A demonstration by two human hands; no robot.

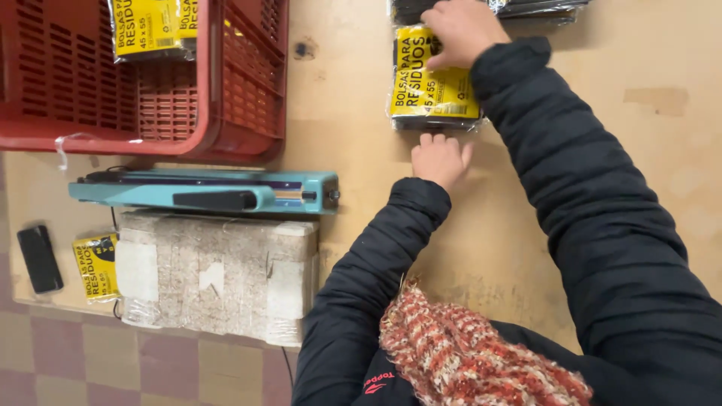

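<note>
A clear-wrapped pack of black bags with a yellow label (430, 94) lies on the wooden table (353, 98). My right hand (460, 30) rests on its top end, fingers curled over the label. My left hand (440, 159) presses its fingertips against the pack's near edge, fingers together. More dark packs (538, 7) lie just beyond, at the top edge of view.
A red plastic crate (248, 90) at the upper left holds another yellow-labelled pack (154, 28). A teal heat sealer (203, 192) sits on a wrapped block (218, 274). A phone (39, 259) and a yellow label (96, 265) lie at the left edge. Checkered floor below.
</note>
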